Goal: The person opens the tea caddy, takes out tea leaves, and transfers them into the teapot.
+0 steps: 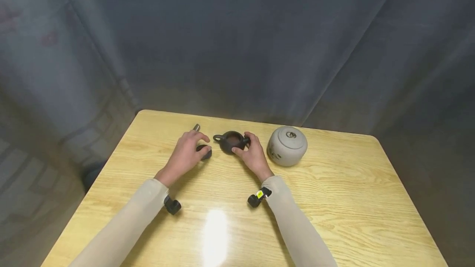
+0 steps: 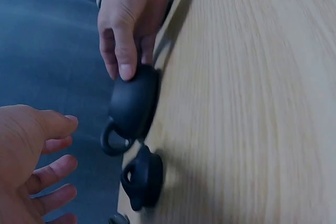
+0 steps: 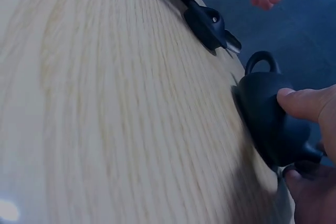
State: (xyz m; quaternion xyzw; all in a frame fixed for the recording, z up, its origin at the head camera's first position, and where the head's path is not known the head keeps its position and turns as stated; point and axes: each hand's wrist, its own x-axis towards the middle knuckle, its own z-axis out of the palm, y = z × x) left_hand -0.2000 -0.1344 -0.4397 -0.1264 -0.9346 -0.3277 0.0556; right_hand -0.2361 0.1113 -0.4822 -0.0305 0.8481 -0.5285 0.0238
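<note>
While one grip (image 1: pixel 256 157) holds one teapot (image 1: pixel 227 146), one jar (image 1: pixel 287 147) stands near.

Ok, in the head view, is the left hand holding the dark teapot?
No, the right hand holds the dark teapot, while the left hand is apart from it.

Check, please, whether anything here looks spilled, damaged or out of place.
Nothing stands out: the teapot sits upright, uncovered, held by the right hand, the pale jar wears its lid, and no spill or damage shows.

No text is legible, the yellow label (image 1: pixel 259 194) on the wrist band (image 1: pixel 266 192) being too small.
</note>
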